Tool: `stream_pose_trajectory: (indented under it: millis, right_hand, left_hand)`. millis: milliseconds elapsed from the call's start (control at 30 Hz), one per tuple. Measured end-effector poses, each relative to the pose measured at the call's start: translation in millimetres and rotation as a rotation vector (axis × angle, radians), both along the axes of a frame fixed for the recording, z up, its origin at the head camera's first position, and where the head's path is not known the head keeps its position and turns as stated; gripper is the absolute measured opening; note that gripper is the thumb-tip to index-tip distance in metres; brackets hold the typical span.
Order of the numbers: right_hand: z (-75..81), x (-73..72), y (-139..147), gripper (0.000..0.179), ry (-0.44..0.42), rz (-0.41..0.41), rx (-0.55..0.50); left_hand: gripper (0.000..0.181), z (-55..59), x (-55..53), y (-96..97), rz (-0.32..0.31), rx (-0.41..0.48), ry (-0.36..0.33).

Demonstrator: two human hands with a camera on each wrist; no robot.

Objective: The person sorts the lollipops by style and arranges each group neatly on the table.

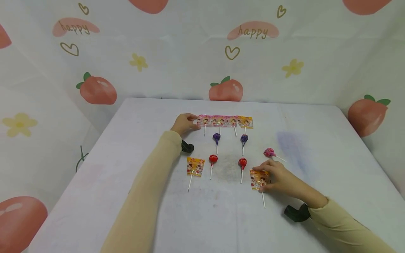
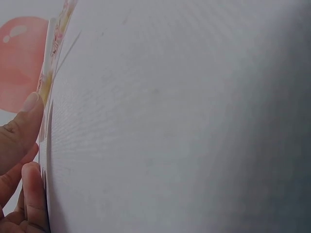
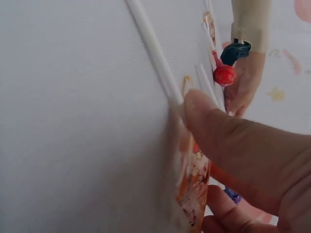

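Observation:
My left hand is at the left end of a row of flat-wrapped lollipops, its thumb and fingers gripping the edges of the leftmost pink lollipop. In the left wrist view, the thumb lies against the wrapper's edge. My right hand holds a flat orange-wrapped lollipop between thumb and fingers, its white stick pointing toward me. The right wrist view has the thumb by the base of the stick, with the wrapper partly hidden behind it.
Another orange lollipop ends the row. Below lie two purple lollipops, two red lollipops and an orange-wrapped lollipop. A round pink lollipop lies beyond my right hand. A printed cloth backdrop stands behind the white table.

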State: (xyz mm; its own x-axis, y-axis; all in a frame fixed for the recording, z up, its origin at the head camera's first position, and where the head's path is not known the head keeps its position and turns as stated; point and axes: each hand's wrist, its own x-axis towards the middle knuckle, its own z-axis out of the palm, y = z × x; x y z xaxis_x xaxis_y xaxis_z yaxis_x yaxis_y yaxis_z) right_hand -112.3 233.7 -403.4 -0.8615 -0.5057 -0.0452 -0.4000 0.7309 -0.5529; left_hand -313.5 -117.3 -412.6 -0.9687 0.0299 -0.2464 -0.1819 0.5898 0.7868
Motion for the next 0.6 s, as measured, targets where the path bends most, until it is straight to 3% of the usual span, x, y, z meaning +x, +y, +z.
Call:
stream_pose_trajectory:
  millis: [233, 600]
  right_hand:
    - [4.4, -2.8, -4.3, 0.06, -0.042, -0.011, 0.033]
    - [5.1, -11.2, -5.2, 0.056, -0.15, -0.014, -0.002]
  left_hand:
    - [0.05, 3.8, 3.1, 1.3, -0.008, -0.017, -0.001]
    - [0.049, 3.8, 3.3, 0.7, -0.013, -0.006, 0.008]
